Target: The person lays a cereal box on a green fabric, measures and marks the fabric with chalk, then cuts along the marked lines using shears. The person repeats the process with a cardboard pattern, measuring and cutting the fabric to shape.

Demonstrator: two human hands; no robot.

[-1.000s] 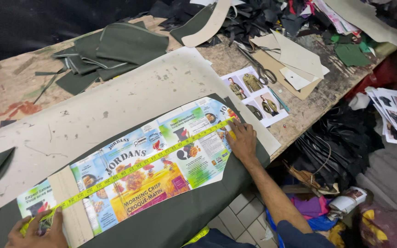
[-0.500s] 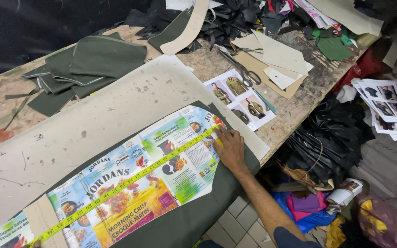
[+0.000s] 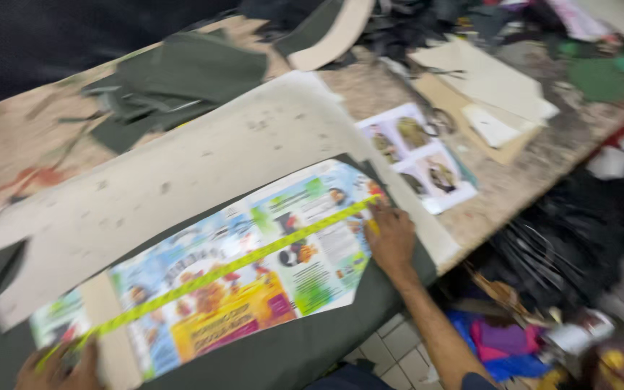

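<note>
The worn worktable carries a long pale pattern board, and on the near side of it a sheet of dark green fabric lies under a colourful printed cardboard template. A yellow measuring tape runs taut and diagonally across the template from near left to far right. The right hand lies flat, fingers pressing the tape's far end onto the template's right edge; the left hand pins the near end at the bottom left corner, though its grip is partly cut off and blurred. The tape may well slip or sag if either hand eases, spoiling the reading, and pressing at the edge could nudge the loose template off the fabric.
</note>
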